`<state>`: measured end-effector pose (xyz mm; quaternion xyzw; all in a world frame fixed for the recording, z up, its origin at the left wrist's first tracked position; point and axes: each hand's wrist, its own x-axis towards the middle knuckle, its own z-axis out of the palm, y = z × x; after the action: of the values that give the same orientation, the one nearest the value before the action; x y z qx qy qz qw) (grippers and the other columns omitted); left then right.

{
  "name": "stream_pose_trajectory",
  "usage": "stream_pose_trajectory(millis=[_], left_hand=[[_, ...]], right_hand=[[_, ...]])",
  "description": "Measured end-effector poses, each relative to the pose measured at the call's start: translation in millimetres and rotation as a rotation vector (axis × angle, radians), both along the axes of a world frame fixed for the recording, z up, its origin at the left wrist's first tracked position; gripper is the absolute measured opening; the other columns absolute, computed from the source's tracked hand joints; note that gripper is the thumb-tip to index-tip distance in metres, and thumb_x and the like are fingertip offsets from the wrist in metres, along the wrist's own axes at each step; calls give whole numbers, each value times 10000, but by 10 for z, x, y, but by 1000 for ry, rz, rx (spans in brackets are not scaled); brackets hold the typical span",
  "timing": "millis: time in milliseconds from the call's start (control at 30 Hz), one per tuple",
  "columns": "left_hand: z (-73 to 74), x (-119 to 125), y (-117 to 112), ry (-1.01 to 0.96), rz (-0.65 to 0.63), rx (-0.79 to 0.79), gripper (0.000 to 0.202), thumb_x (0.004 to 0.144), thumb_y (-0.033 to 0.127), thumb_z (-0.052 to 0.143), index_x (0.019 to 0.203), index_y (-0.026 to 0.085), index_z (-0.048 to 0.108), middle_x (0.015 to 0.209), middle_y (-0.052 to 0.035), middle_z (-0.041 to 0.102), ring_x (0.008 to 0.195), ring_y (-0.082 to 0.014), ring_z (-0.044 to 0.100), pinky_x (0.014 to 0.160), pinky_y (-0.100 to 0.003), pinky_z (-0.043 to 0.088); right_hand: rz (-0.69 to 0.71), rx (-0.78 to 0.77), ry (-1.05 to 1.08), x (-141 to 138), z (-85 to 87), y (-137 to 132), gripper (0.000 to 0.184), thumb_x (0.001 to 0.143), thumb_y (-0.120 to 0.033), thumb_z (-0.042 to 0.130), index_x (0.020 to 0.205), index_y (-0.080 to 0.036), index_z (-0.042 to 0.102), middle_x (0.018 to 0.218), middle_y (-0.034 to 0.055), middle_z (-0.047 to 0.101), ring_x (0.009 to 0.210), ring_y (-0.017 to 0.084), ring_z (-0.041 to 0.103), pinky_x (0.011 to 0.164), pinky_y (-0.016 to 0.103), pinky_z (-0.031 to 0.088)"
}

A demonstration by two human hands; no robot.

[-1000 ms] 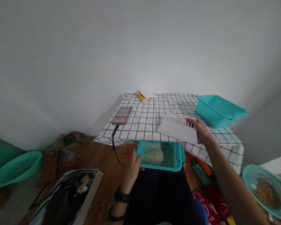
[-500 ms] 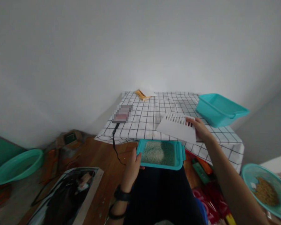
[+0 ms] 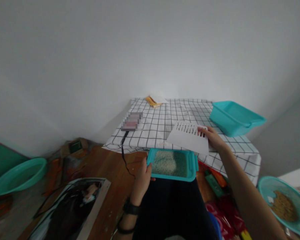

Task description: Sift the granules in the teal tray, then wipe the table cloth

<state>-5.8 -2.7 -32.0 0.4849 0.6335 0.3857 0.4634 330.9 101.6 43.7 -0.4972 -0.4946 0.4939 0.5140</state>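
A rectangular teal plastic tray (image 3: 193,165) of granular rice is gripped at its edge by the left hand (image 3: 143,176). A flat white slotted lid (image 3: 187,138) is pinched by the right hand (image 3: 213,139).

Left hand (image 3: 142,174): the fingers curl under the near-left rim of the tray (image 3: 193,166), so their tips are hidden. Right hand (image 3: 213,139): the fingertips show only through the slots of the white board (image 3: 187,138); the rest lie behind it. Beyond the left fingers, a pixelated box (image 3: 131,121) cannot be identified. Far past both hands, a yellow item (image 3: 152,101) is too small to tell. Right of the right forearm, a bowl (image 3: 270,185) is cut by the edge.
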Motion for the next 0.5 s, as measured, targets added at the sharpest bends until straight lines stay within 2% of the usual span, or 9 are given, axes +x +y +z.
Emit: stream_pose_trajectory(millis=[133,333,500], left_hand=[[7,-2,-17,-7,3,9,443,976,312,418,1402,193,420,937,-44,669,544,-108,604,491,-215,516],[-38,-10,-5,-15,-2,24,460,967,319,410,1405,180,423,913,-49,665,503,-113,590,464,-228,503],[-56,-16,-4,-27,-6,42,496,964,346,411,1437,196,404,966,-63,669,534,-116,605,478,-232,520]], right_hand=[[42,-25,27,22,-26,9,364,688,-504,823,782,-176,697,653,16,711,514,148,614,469,247,455],[-4,34,50,-32,12,-21,340,695,-489,828,736,-184,684,655,13,714,537,142,622,497,237,466],[74,-13,16,-24,19,-44,334,735,-493,801,807,-180,710,704,30,737,555,156,642,499,248,481]])
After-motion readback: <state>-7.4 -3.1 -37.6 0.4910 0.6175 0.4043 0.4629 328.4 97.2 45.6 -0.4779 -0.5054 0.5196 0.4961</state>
